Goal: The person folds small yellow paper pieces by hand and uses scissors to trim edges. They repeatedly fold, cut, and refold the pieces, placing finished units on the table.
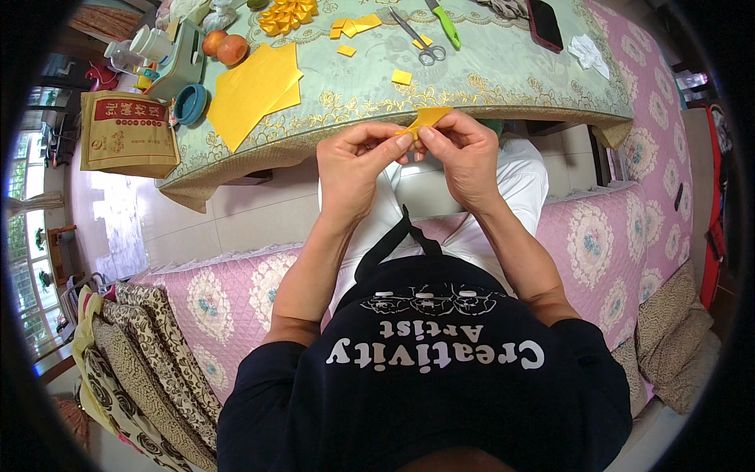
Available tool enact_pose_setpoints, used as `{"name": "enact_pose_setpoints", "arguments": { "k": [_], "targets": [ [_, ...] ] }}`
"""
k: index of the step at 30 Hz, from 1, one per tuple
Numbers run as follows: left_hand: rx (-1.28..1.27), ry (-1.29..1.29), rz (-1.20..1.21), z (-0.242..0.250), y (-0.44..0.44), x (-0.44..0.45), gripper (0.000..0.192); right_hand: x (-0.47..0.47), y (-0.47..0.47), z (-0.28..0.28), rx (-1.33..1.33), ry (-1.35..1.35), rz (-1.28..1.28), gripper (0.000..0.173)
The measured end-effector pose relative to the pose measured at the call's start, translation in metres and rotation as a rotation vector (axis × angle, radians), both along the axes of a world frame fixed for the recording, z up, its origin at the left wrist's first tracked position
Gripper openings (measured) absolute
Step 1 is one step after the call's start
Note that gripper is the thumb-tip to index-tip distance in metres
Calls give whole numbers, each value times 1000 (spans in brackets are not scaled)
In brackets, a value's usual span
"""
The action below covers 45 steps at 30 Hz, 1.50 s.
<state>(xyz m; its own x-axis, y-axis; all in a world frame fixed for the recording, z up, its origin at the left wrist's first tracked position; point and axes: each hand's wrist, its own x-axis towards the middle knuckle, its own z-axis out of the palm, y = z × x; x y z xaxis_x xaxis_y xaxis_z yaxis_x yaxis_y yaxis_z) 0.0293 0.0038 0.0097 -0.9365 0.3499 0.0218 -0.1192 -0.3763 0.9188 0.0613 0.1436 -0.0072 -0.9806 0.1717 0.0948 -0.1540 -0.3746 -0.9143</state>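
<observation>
Both hands pinch one small piece of folded yellow paper (431, 118) just off the near edge of the table. My left hand (357, 165) grips its lower left end between thumb and fingers. On its right side, my right hand (469, 156) presses it with thumb and forefinger. A small yellow paper piece (401, 77) lies on the tablecloth beyond my hands. Large yellow paper sheets (253, 94) overlap to the left. Farther back are grey scissors (422, 44) over another yellow piece, several small folded pieces (353, 26) and a cluster of folded yellow paper units (288, 16).
A green-handled knife (446, 26) and a dark phone (544, 25) lie at the back right, near a crumpled tissue (588, 54). On the left are two round fruits (232, 49), a blue bowl (190, 104) and a brown paper bag (128, 134). A pink quilted sofa cover (590, 248) surrounds the seat.
</observation>
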Motion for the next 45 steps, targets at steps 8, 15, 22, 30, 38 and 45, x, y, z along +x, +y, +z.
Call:
{"name": "enact_pose_setpoints", "arguments": {
  "k": [8, 15, 22, 30, 38, 45],
  "targets": [
    [2, -14, -1, -3, 0, -3, 10, -2, 1, -2, 14, -1, -3, 5],
    [2, -97, -13, -11, 2, -10, 10, -10, 3, -6, -5, -82, 12, 6],
    [-9, -137, -11, -24, 2, -17, 9, -17, -1, -14, -94, -140, 26, 7],
    [-17, -185, -48, -35, 1, -22, 9, -25, -8, -20, -201, -221, 46, 9],
    [-32, -178, -53, -59, -1, -40, 12, -47, -9, -35, -86, -218, 42, 15],
    [218, -409, -8, -56, -3, -43, 22, -54, -7, -41, -277, -219, -41, 15]
  ]
}}
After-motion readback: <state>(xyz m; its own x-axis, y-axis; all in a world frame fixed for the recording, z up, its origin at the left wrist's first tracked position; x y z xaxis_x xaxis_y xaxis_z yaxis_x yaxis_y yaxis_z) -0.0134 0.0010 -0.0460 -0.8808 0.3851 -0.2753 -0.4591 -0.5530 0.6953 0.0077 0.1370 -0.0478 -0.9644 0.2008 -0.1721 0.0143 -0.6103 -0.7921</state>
